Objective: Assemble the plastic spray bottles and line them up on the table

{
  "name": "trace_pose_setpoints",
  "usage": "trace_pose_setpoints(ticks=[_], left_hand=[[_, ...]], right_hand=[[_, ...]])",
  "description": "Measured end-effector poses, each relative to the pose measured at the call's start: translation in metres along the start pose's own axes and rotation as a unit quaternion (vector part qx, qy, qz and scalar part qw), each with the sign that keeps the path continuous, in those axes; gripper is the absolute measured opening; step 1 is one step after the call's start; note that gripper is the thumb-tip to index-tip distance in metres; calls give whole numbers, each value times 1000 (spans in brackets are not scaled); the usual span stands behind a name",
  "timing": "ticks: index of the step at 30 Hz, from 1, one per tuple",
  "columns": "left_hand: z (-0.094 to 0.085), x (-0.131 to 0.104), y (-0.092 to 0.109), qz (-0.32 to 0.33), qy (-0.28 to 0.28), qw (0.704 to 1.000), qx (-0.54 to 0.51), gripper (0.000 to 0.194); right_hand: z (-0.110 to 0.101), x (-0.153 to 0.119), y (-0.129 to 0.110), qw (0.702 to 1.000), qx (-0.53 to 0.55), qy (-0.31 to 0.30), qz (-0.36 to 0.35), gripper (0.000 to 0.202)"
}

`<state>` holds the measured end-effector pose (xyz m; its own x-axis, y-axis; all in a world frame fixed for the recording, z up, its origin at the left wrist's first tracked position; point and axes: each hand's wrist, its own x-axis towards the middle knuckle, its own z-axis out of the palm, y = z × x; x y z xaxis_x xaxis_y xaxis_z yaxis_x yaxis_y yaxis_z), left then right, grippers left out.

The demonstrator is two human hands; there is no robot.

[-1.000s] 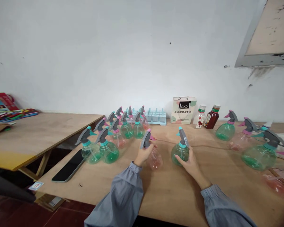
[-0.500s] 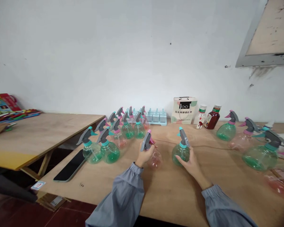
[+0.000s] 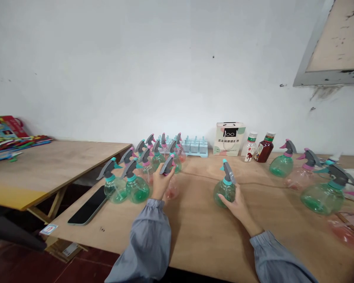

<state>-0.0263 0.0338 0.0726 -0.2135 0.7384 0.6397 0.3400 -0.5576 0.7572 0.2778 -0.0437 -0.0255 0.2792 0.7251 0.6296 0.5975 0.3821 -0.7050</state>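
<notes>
My left hand [image 3: 162, 181] is closed round the neck of a pink spray bottle [image 3: 172, 189] with a grey and pink trigger head. That bottle is upright, close to the grouped bottles on the left. My right hand [image 3: 235, 202] grips the body of a green spray bottle [image 3: 222, 192] with a grey and turquoise head, upright on the wooden table. Nearest my left hand stand several other spray bottles, among them a green one [image 3: 138, 191] with a turquoise collar and a pink one [image 3: 147, 171] behind it.
Several spray bottles, including a large green one [image 3: 323, 196], stand at right. A phone [image 3: 87, 206] lies near the left table edge. Against the wall are a light-blue popsicle mould [image 3: 199, 147], a paper bag [image 3: 228, 143] and two drink bottles, one dark red [image 3: 263, 151].
My left hand has carried the pink spray bottle leftward, toward the grouped bottles. My right hand stays on the green bottle, in nearly the same place.
</notes>
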Motion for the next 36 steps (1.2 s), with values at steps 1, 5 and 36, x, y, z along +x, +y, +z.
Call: trace_pose_setpoints(ticks=[1, 5, 36], left_hand=[[-1, 3, -5, -5, 10, 1000, 6, 27], [-1, 16, -22, -29, 63, 997, 24, 32], [81, -98, 79, 28, -179, 983, -40, 96]], right_hand=[[0, 0, 0, 1000, 0, 1, 3, 73], [-1, 0, -2, 1000, 0, -3, 5, 70], [26, -29, -23, 980, 66, -164, -89, 78]])
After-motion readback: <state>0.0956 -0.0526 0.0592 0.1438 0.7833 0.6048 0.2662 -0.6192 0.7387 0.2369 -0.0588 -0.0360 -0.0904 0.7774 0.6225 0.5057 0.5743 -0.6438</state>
